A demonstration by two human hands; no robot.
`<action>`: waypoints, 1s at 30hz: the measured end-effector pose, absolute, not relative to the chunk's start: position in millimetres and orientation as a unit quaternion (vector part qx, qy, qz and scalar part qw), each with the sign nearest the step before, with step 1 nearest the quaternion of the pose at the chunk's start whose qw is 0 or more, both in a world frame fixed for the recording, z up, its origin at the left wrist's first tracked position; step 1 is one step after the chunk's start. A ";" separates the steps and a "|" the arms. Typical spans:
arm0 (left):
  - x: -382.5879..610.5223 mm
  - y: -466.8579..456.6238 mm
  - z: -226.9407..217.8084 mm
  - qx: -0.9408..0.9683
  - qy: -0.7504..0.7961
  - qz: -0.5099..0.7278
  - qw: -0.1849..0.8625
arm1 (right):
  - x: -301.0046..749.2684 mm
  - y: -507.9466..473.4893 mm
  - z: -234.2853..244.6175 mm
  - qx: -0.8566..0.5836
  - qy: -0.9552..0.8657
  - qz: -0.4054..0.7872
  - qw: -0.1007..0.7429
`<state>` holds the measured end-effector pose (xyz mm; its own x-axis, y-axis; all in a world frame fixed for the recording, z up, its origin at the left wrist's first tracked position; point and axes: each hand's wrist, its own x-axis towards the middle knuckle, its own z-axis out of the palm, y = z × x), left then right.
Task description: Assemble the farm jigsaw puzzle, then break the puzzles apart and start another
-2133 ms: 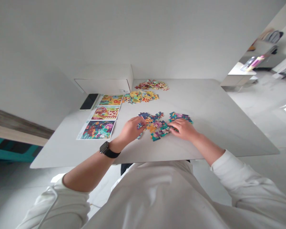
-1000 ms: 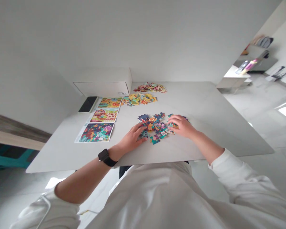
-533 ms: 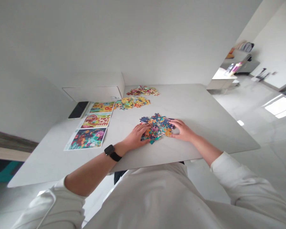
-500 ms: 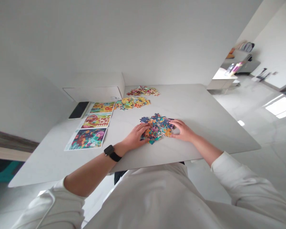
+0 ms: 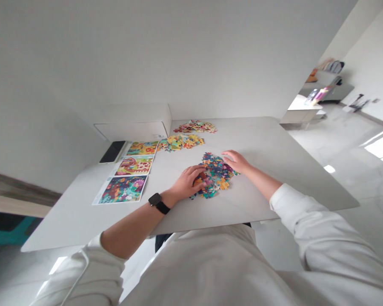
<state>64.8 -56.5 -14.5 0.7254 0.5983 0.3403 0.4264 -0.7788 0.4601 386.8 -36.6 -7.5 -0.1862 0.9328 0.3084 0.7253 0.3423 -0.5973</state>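
Note:
A heap of dark, multicoloured jigsaw pieces (image 5: 214,174) lies on the pale table (image 5: 175,208) in front of me. My left hand (image 5: 187,183) rests against the heap's left side, fingers apart and curved over its edge. On the far right side, my right hand (image 5: 235,161) is at the heap with thumb and fingers apart; no piece shows in its grasp. Some pieces under both hands are hidden. Farther back sit a yellow heap of jigsaw pieces (image 5: 181,142) and a red and cream heap of jigsaw pieces (image 5: 196,126).
Three printed pictures lie in a column at left: a dark floral picture (image 5: 124,189), a farm picture (image 5: 134,165) and a yellow picture (image 5: 142,148). Beside them is a black-screened phone (image 5: 112,151). A white box (image 5: 130,129) stands behind, against the wall (image 5: 210,63).
My right hand has shifted up and slightly left along the heap. The pieces there have moved, and the pile looks more gathered. My left hand stays at its left side.

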 end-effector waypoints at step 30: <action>51.9 -71.1 -12.4 0.940 0.267 0.168 0.131 | 342.9 -28.0 -3.2 -0.447 -0.820 0.263 0.240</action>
<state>51.9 -71.1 -12.4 0.8008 0.5464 0.2453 0.4583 -0.8227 0.3363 342.9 -28.0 -3.2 -0.4841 0.8604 0.1594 0.6079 0.4617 -0.6459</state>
